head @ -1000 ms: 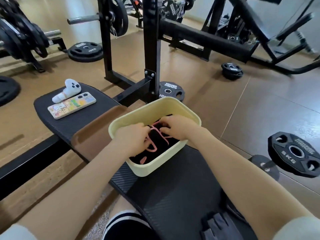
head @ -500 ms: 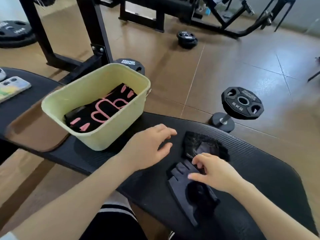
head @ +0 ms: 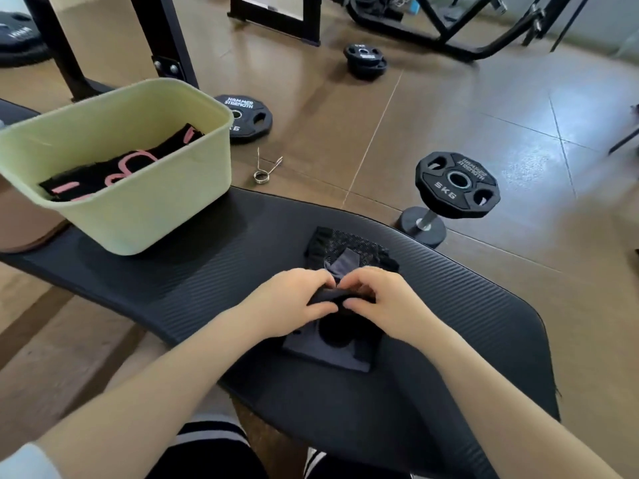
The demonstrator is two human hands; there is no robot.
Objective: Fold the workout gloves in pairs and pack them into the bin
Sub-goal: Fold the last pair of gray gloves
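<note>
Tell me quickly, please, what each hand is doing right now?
Left hand: closed, pinching the dark grey glove on the bench pad.
Right hand: closed, pinching the same glove.

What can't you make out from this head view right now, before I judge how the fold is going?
- Grey glove: its finger end is covered by the left hand and right hand, so the fold itself is hidden.
- Black mesh glove: near edge hidden behind both hands.
- Pink-trimmed gloves: the bin wall hides their lower part; count unclear.
- Bench pad: cut off at the left edge.
</note>
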